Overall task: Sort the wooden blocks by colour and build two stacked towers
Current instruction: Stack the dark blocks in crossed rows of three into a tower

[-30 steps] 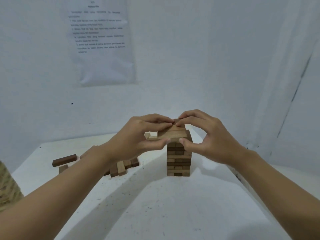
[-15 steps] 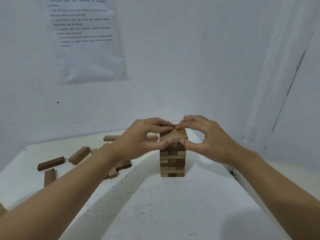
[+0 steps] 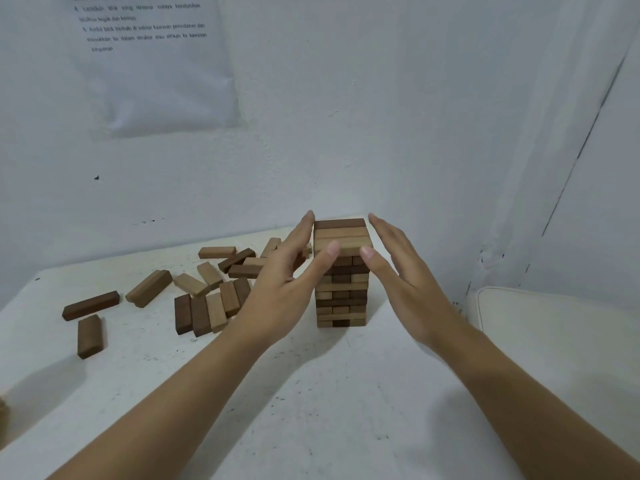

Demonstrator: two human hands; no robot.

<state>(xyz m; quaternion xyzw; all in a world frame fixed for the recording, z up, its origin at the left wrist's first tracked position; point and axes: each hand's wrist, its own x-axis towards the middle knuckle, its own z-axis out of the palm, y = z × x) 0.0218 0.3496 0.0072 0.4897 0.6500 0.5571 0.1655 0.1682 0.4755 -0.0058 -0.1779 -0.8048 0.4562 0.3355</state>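
Squaring up the tower (image 3: pixel 341 296) by the look of it; it stands on the table (image 3: pixel 311 427) toward the far wall (image 3: pixel 381 133), left hand (image 3: pixel 277 292) and right hand (image 3: pixel 408 282) flat-fingered either side of its top, gripping nothing; can't tell if they touch; blocks look light, stiff, smooth, so I'd nudge the flat sides gently; loose blocks (image 3: pixel 214 311) lie left; the left hand covers some, and the tower's far side is hidden.
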